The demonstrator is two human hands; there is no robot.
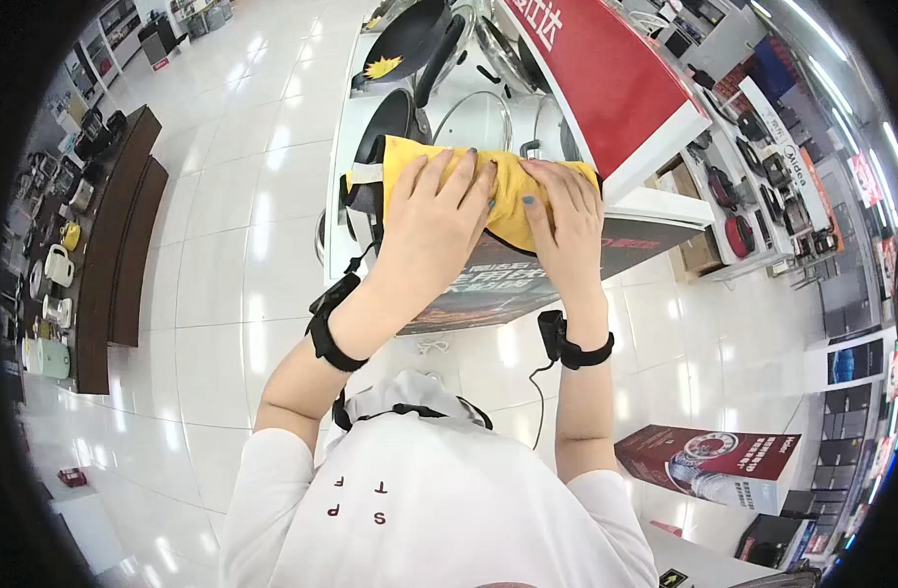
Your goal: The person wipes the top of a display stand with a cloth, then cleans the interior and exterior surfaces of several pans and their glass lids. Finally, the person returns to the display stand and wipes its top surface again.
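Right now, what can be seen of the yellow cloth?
The yellow cloth looks soft, like fabric, with thin dark edging, a grey part and a pale tag at its left end. It lies creased across the front of the white display stand, below the pans. The left hand and right hand rest on it, fingers extended.
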